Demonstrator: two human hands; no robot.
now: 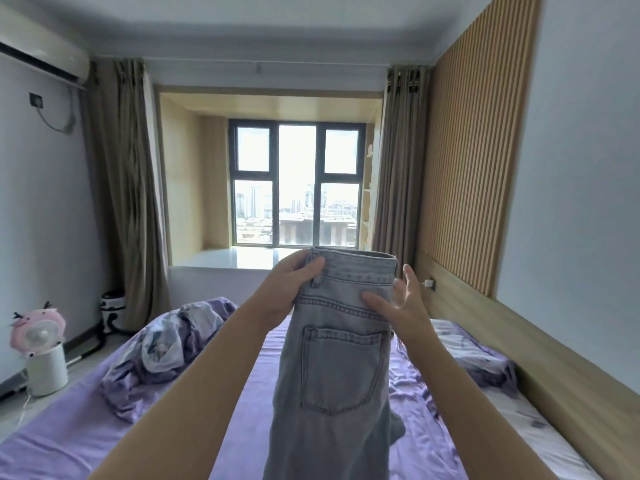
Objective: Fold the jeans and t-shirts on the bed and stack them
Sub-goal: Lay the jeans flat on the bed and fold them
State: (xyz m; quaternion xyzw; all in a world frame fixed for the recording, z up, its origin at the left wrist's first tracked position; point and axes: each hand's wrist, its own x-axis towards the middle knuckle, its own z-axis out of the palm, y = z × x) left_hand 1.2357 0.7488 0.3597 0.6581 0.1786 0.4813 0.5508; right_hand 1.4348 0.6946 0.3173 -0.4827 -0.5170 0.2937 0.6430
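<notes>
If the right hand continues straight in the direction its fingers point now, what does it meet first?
The right hand has its fingers pointing up and away, towards the window side. Beyond them I see only the white window ledge, probably far off. The way looks free, though depth is unclear.

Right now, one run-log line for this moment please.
stage: jeans lifted above bed | left hand: grips waistband | right hand: thumb on denim, fingers spread | folded: not yet

No readable text, label, brand, number or sign anywhere in frame. Jeans (341, 344) at centre: no legible tag. Air conditioner (41, 55) at upper left: no legible marking.
</notes>
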